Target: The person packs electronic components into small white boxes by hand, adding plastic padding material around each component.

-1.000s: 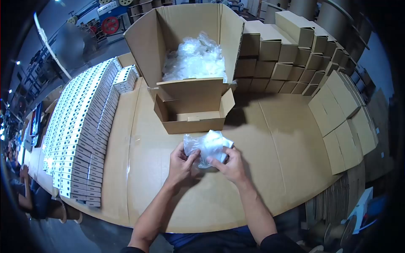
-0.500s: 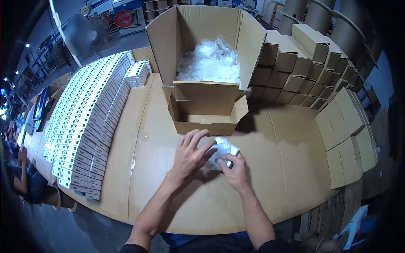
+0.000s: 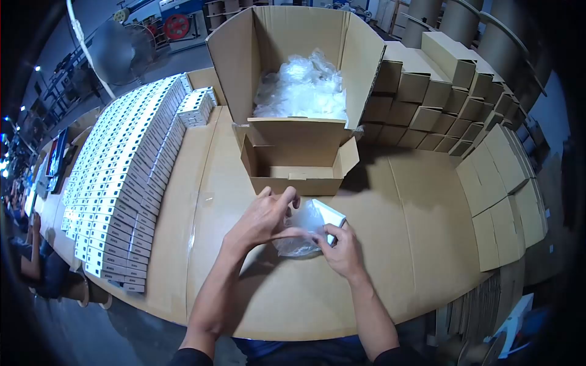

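Observation:
My right hand (image 3: 342,249) grips a flat white box (image 3: 331,216) at its right edge, thumb on the near side. A clear, crinkled plastic bag (image 3: 296,246) lies against the left part of the box and hangs below it. My left hand (image 3: 261,221) is at the bag's left side, its thumb stretched across the film towards my right thumb. Its fingers are bent and stand apart from that thumb. Just beyond both hands stands an open brown carton (image 3: 296,186), its inside partly shaded.
A large open carton (image 3: 238,67) holds a heap of clear plastic bags (image 3: 300,88) at the back. Rows of small white boxes (image 3: 125,177) are stacked at left. Brown cartons (image 3: 427,91) are piled back right, with more closed cartons (image 3: 497,201) at right. A person's arm (image 3: 33,244) shows far left.
My left hand has shifted left and its thumb now reaches across the bag. More of the white box shows, and the bag is spread lower and further left. My right hand has stayed put.

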Available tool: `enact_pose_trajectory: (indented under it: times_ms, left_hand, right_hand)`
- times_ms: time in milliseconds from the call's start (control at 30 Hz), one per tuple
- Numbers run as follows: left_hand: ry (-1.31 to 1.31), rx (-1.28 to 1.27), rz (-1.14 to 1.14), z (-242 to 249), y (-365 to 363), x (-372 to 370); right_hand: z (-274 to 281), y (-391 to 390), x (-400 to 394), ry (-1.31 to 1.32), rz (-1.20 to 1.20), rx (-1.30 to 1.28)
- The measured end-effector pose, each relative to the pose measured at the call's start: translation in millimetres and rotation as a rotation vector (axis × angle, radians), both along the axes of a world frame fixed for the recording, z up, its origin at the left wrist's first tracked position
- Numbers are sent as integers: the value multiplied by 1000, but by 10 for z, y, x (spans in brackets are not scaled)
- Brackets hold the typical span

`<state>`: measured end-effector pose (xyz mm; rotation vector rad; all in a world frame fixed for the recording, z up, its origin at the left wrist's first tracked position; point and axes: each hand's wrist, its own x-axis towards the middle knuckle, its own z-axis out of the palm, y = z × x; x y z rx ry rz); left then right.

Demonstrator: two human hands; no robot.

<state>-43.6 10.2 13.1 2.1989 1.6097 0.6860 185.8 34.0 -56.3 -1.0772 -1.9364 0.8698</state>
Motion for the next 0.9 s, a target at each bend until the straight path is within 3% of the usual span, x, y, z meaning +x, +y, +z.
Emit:
enact_pose_trajectory:
  times_ms: [133, 200, 333, 433, 567, 600, 633, 700, 800, 900]
  left_hand:
    - [78, 246, -24, -203, 81, -36]
    - [35, 116, -47, -230, 111, -70]
    - [30, -86, -8, -125, 109, -73]
    - [-58, 147, 79, -169, 85, -40]
    - [-752, 251, 131, -385, 165, -43]
    - [-698, 406, 109, -476, 223, -82]
    - [-916, 391, 198, -506, 163, 9]
    - [-1080, 286, 208, -659, 56, 67]
    - [-1038, -24, 115, -767, -140, 197]
    - [-1112, -178, 112, -719, -137, 242]
  right_hand:
    - [49, -30, -8, -21, -8, 45]
    - [-1, -8, -29, -7, -15, 132]
    - [59, -25, -25, -23, -2, -15]
    - [60, -13, -23, -31, -7, -49]
    - [40, -16, -57, 3, -82, -100]
    - [0, -9, -61, 44, -106, -82]
    - [-27, 4, -64, 56, -119, -69]
    - [-93, 25, -59, 83, -150, -46]
    - [-194, 48, -54, 55, -148, -32]
    - [-160, 14, -26, 41, -69, 0]
